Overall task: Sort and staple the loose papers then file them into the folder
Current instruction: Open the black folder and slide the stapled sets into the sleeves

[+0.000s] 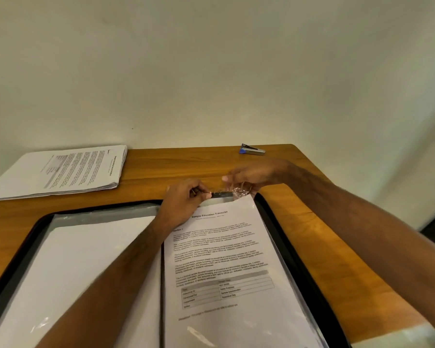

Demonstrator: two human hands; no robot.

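An open black folder [281,222] with clear plastic sleeves lies on the wooden table. A printed sheet headed "Sample Education Transcript" [224,259] sits in the right sleeve. A blank white page [81,267] fills the left sleeve. My left hand [183,199] pinches the top edge of the right sleeve near the spine. My right hand [251,178] pinches the crumpled clear plastic at the sleeve's top right. A stack of printed papers [60,172] rests at the far left. A small blue and silver stapler [252,149] lies at the back of the table.
The table [181,164] stands against a plain cream wall. Its right edge runs diagonally past my right forearm, with floor beyond. Bare wood shows between the folder, the paper stack and the stapler.
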